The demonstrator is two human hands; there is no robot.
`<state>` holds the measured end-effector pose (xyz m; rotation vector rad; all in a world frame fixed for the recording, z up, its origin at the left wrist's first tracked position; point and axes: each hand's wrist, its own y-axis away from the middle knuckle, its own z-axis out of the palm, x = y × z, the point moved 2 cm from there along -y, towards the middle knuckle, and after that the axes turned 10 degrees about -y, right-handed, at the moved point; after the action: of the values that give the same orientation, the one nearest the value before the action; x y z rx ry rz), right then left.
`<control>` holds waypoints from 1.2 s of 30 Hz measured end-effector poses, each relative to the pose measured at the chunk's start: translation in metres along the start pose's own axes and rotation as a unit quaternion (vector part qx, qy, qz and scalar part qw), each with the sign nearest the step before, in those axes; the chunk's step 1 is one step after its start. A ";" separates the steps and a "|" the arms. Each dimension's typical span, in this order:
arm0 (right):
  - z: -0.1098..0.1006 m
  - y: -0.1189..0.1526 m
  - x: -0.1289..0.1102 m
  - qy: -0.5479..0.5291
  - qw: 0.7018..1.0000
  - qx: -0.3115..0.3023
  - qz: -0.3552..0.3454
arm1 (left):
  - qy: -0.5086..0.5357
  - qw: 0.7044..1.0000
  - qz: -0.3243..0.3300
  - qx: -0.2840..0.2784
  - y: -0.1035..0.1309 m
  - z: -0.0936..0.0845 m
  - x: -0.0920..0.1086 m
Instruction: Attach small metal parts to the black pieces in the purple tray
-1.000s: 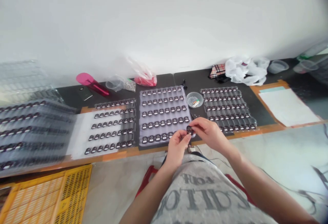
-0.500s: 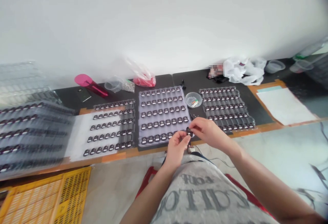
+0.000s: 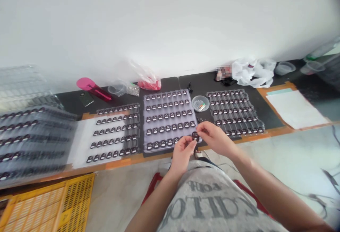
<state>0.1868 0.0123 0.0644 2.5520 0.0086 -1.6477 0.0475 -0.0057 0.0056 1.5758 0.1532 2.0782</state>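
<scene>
A small black part [image 3: 195, 136] with a pale label is held between both hands at the front right corner of the middle tray. My left hand [image 3: 183, 151] pinches it from the left. The fingertips of my right hand [image 3: 209, 135] are closed at its upper right side; whether they hold some smaller piece is hidden. Rows of like black parts fill the middle tray [image 3: 170, 120]. Behind my right hand stands a round clear bowl [image 3: 200, 103] of small pieces.
More trays of black parts lie at right [image 3: 233, 112] and left [image 3: 117, 133], with a tall tray stack [image 3: 34, 136] farther left. Along the wall are a pink container [image 3: 92, 88], a red-filled bag [image 3: 149, 84] and white plastic bags [image 3: 253, 72]. A yellow crate [image 3: 66, 203] sits below.
The fingers have shifted very slightly around the black part, which shows a little more of its face. Otherwise the hands and trays are nearly where they were.
</scene>
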 end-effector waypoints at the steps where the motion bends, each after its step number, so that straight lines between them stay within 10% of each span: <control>1: -0.001 0.000 0.002 -0.027 1.000 0.014 0.007 | 0.004 1.000 -0.001 -0.001 0.000 0.000 0.000; 10: -0.008 -0.001 0.013 -0.290 0.949 0.086 0.087 | 0.010 1.000 -0.010 -0.013 0.002 -0.001 0.005; 24: -0.008 0.009 0.011 -0.296 0.946 0.103 0.084 | 0.000 1.000 -0.017 -0.014 0.005 0.001 0.013; 36: -0.003 0.007 0.025 -0.450 0.881 0.062 0.132 | -0.018 0.999 0.000 -0.029 0.007 -0.005 0.014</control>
<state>0.2002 0.0044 0.0435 1.5039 -0.4999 -2.5577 0.0381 -0.0041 0.0188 1.5773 0.0788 2.0354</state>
